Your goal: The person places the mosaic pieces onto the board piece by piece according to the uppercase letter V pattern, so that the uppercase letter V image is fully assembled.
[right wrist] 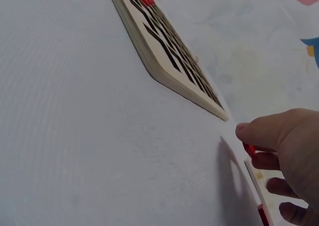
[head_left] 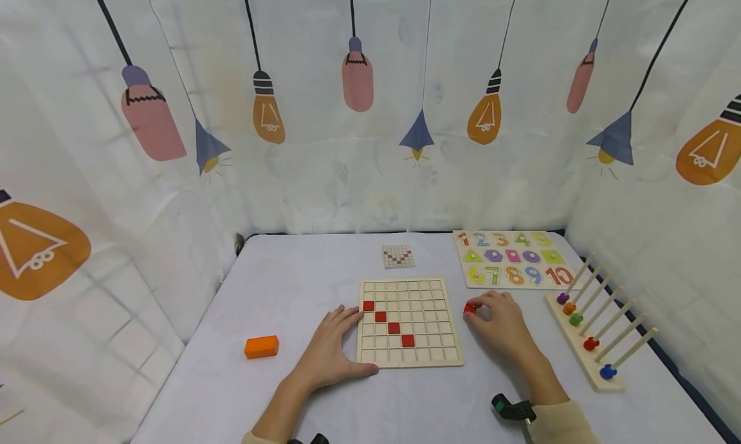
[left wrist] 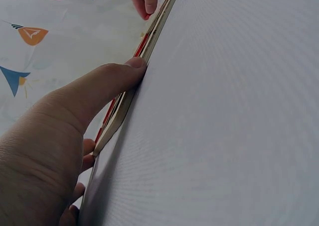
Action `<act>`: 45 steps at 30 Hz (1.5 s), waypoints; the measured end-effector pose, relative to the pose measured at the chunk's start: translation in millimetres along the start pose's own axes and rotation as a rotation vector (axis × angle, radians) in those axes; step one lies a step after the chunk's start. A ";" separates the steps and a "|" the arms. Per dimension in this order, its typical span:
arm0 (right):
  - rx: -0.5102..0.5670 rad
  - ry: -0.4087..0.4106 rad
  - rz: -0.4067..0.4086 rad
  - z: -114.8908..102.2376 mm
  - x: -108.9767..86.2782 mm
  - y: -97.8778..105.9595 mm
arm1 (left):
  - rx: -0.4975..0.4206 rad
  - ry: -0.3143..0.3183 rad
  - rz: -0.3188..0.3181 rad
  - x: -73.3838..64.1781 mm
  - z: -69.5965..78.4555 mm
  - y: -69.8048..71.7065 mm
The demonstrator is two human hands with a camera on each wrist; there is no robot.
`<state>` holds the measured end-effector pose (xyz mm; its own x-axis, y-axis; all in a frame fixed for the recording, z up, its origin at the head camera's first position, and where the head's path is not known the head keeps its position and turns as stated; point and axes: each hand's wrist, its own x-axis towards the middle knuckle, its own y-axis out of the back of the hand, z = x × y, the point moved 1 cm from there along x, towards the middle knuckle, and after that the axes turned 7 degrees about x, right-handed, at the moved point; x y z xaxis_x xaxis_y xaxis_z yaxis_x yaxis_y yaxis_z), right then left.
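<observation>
A wooden grid board lies flat on the table, with several red squares set in its cells in a diagonal line. My left hand spans its near left corner: the thumb presses the near edge and the spread fingers touch the left edge. In the left wrist view the thumb lies against the board's side. To the board's right, my right hand pinches a small red tile between thumb and fingers. The right wrist view shows this red tile partly hidden by the fingers, above the table.
Behind the grid board lies a small pattern card. A puzzle board with numbers and shapes sits at the back right. Nearer on the right stands a wooden peg rack with coloured pieces. An orange block is at the left.
</observation>
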<state>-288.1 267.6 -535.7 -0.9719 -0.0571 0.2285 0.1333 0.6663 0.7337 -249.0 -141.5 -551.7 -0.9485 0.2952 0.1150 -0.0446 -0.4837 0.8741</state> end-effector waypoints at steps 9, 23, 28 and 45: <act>-0.014 0.054 -0.021 -16.2 0.7 -4.1 | 0.004 0.003 0.000 -0.1 0.7 0.3; -0.008 0.070 -0.100 -41.6 3.0 -17.5 | 0.006 -0.002 0.005 0.1 0.3 0.3; -0.017 0.091 -0.115 -48.1 3.4 -24.0 | 0.011 -0.020 0.020 0.5 0.2 0.0; -0.010 0.170 -0.187 -63.2 4.5 -48.7 | -0.009 -0.002 0.003 -1.0 1.3 1.0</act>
<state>-286.8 187.9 -529.9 -0.9334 -0.3033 0.1919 -0.0430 0.6253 0.7792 -247.7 -141.2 -550.3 -0.9481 0.2952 0.1180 -0.0449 -0.4917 0.8696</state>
